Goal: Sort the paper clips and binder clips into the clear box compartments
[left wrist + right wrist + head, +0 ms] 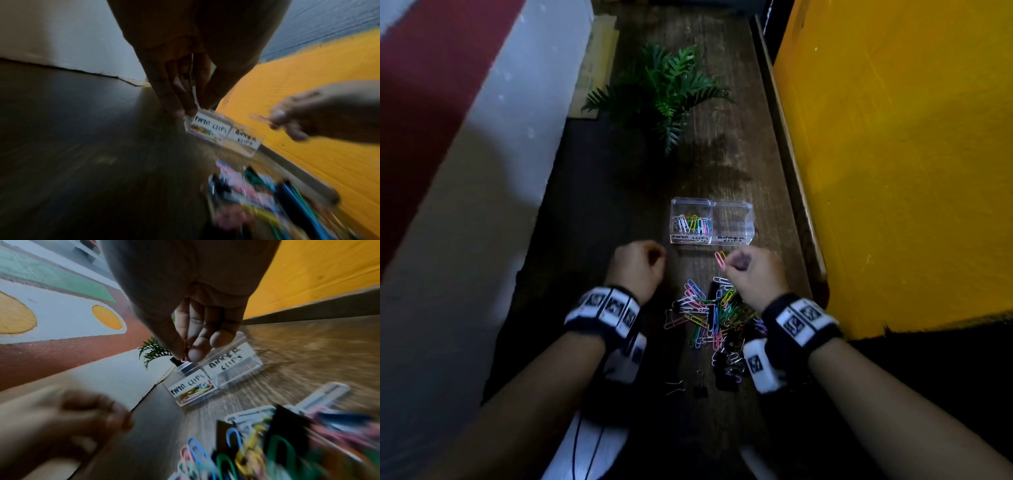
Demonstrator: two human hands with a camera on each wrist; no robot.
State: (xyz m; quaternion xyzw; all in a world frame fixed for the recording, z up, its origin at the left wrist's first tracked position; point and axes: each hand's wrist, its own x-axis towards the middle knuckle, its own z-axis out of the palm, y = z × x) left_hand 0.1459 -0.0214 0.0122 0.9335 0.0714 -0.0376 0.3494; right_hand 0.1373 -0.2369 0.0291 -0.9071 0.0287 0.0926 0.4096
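Note:
A clear two-compartment box (711, 205) stands on the wooden table. Its left compartment (691, 224), labelled paper clips, holds several coloured clips; the right one (732, 222), labelled binder clips, looks empty. My right hand (729, 265) pinches a pink and a yellow paper clip (720, 257) just in front of the box, thumb against fingers in the right wrist view (186, 356). My left hand (655, 255) hovers, curled, by the box's front left corner; its fingertips (185, 110) meet the thumb and no clip shows between them. A mixed pile of clips (709, 315) lies between my wrists, with black binder clips (724, 373) at its near end.
A fern (664, 92) stands behind the box. A yellow wall (893, 154) and a wooden ledge close the right side; a white wall (482, 171) runs along the left. One binder clip (700, 387) lies apart, near me.

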